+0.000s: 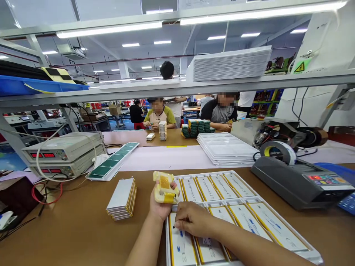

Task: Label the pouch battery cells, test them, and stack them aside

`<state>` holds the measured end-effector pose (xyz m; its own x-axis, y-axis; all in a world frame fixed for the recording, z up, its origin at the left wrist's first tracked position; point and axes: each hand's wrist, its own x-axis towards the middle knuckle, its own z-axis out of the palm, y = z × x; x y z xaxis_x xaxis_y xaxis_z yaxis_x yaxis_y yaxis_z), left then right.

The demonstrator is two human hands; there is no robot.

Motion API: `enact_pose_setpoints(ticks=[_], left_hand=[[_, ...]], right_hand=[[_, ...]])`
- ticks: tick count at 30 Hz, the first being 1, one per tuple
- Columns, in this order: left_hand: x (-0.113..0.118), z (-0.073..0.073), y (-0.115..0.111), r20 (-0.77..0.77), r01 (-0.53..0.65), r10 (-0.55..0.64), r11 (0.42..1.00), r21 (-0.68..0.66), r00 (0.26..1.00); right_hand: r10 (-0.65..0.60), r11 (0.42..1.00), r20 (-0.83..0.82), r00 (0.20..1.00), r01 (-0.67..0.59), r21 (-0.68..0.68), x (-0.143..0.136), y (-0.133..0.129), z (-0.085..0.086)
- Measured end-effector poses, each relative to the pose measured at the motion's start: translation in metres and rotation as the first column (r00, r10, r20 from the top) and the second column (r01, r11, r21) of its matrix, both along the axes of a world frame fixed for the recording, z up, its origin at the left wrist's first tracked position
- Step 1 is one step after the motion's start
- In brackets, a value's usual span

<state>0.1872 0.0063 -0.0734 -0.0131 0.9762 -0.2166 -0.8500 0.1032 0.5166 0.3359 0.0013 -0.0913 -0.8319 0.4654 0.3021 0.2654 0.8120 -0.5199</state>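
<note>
My left hand (161, 207) is wrapped round a cream-coloured fixture (165, 187) with amber tape on it, held above the near left part of a white tray (313, 252). Flat white battery-like packs (183, 245) with yellow edges lie in the tray's compartments in two rows. My right hand (192, 218) is closed just below the fixture, over a pack at the tray's left side. A small dark tip shows at its fingertips; the rest of that item is hidden. Left of my hands stands a stack of similar white packs (120, 197).
Stacked electronic units (66, 147) and green panels (115, 160) are at the left. A tape dispenser (299, 183) stands at the right, stacked white trays (226, 147) behind. A shelf (138, 91) crosses overhead. People sit across the table.
</note>
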Motion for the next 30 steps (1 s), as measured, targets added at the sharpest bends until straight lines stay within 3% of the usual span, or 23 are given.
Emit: enact_pose_setpoints(ticks=[5,9,13,17,22,27,30], left_hand=[[0.001,0.003,-0.003,0.04,0.001,-0.001,1.0,0.017,0.999],[0.001,0.002,0.0,0.004,-0.018,0.018,1.0,0.0,1.0],[0.002,0.001,0.003,-0.031,-0.019,0.018,1.0,-0.017,0.999],[0.003,0.003,0.003,-0.051,-0.026,0.025,0.999,-0.022,0.998],[0.003,0.006,0.002,-0.044,-0.043,0.039,0.995,-0.091,0.998],[0.004,0.007,0.002,-0.015,-0.104,0.103,0.99,-0.092,0.995],[0.007,0.009,0.001,-0.031,-0.131,0.129,0.987,-0.094,0.991]], right_hand=[[-0.069,0.996,-0.034,0.997,0.066,-0.067,-0.003,-0.003,-0.002],[-0.144,0.962,-0.049,0.988,0.129,-0.24,-0.004,0.001,-0.005],[-0.038,0.932,0.064,0.997,0.058,-0.358,0.0,0.011,-0.002],[0.103,0.946,0.187,0.977,-0.038,-0.322,-0.001,0.024,0.006],[0.131,0.978,0.128,0.983,-0.108,-0.177,-0.006,0.033,0.004],[0.13,0.958,0.002,0.992,-0.125,-0.258,-0.004,0.037,-0.011],[0.154,0.943,0.028,0.988,-0.139,-0.302,-0.003,0.043,-0.023]])
